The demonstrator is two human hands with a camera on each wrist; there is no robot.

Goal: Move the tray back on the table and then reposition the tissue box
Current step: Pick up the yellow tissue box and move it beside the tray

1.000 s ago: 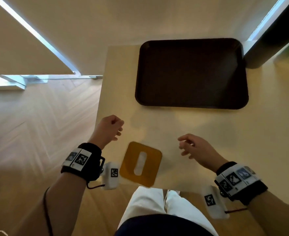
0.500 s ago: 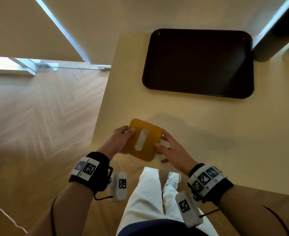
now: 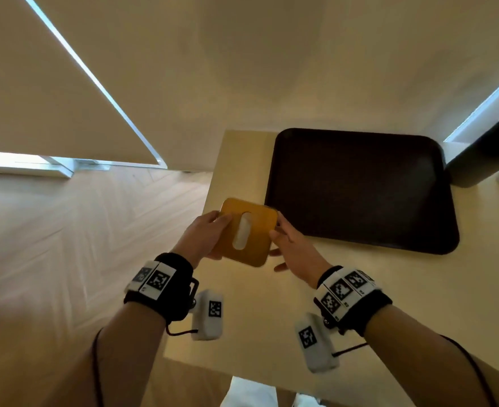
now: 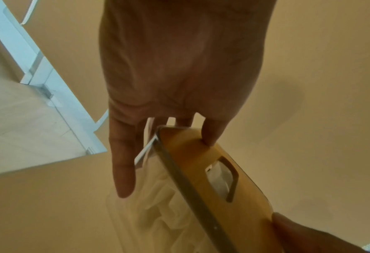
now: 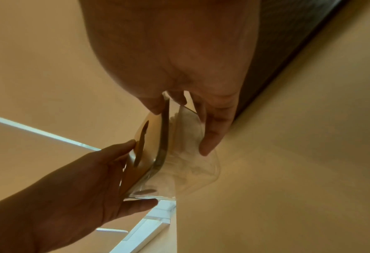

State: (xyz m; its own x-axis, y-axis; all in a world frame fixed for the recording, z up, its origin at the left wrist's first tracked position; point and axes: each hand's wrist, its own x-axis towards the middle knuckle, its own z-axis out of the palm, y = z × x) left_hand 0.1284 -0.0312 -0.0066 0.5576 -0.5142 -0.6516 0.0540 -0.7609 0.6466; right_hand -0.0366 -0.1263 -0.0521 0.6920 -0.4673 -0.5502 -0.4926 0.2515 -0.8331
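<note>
a second ago my hands were empty and the tissue box [image 3: 247, 232] sat near my edge of the table [image 3: 389, 304]. then i took hold of it. now it is much farther back, just beside the near left corner of the tray [image 3: 360, 189].

my left hand [image 3: 205, 235] holds the left side of the box. its thumb lies on the yellow lid and its fingers [image 4: 122, 164] reach down the clear side. my right hand [image 3: 294, 249] holds the right side the same way, thumb on the lid's edge, fingers down the clear wall. so both hands are gripping the box between them.

in the right wrist view the bottom of the box looks like it is touching the table, but i can't tell for sure if it is down or a tiny bit up.

the tray is flat on the table, far back, near the wall. so i think the tray part is done. the box part is going on now. i think what's left is to put the box in its spot and let go. it is close to the left edge of the table, so i should be careful there.
</note>
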